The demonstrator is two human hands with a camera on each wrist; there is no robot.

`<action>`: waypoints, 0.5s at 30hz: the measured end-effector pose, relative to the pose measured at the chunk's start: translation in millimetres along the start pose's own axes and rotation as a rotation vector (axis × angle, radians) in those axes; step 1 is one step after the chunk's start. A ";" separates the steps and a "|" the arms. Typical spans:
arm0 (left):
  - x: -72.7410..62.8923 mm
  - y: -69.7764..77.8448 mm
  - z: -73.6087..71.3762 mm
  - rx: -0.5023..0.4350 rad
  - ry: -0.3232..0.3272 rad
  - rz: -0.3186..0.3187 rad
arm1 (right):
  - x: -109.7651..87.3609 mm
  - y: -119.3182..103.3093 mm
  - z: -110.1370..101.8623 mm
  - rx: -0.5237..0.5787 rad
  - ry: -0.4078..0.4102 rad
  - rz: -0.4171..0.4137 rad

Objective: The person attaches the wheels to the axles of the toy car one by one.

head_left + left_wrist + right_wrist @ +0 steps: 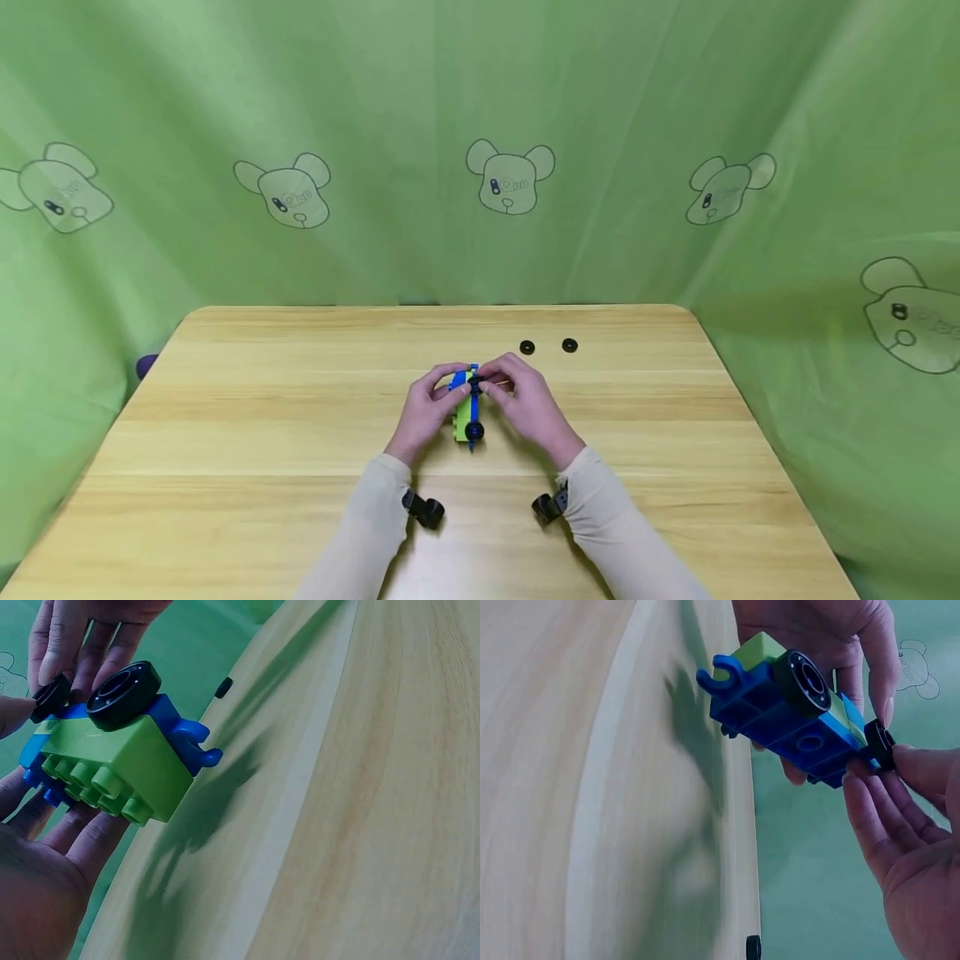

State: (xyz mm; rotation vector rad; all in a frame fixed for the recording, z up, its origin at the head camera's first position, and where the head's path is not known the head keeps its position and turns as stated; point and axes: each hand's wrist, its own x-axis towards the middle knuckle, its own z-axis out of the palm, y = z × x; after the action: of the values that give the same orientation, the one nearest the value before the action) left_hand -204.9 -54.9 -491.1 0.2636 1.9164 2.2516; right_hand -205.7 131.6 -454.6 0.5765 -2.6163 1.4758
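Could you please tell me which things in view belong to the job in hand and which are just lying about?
Belong to the job:
block vehicle, held by the left hand
black wheel at the fingers of the right hand
fitted wheel near the vehicle's hooked end
two loose wheels on the table, probably, being similar

Just about:
purple object past the table's left edge
green curtain

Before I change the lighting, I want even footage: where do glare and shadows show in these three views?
Head view: pale glare on the table near the bottom, between the sleeves; left wrist view: dim, cool-toned, with soft-edged shadows across the table beside the toy vehicle; right wrist view: likewise dim and bluish, similar shadows left of the toy vehicle.
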 end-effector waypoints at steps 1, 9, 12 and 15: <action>-1.2 4.1 0.8 -0.006 -0.002 0.001 | 0.6 -1.0 0.2 0.020 -0.001 0.031; -1.1 6.2 -1.5 0.007 -0.004 -0.029 | -0.4 0.3 2.8 0.053 -0.030 0.180; -0.2 -0.8 -2.7 -0.010 0.007 -0.025 | -1.1 0.9 3.9 0.065 -0.049 0.173; -0.2 -1.4 -1.2 -0.015 0.011 -0.010 | -0.9 0.2 2.5 0.111 -0.062 0.178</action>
State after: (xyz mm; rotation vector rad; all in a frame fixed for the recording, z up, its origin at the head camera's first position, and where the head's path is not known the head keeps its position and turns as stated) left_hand -205.0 -55.9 -492.7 0.2394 1.9012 2.2652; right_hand -204.7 129.9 -456.3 0.4132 -2.7087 1.6886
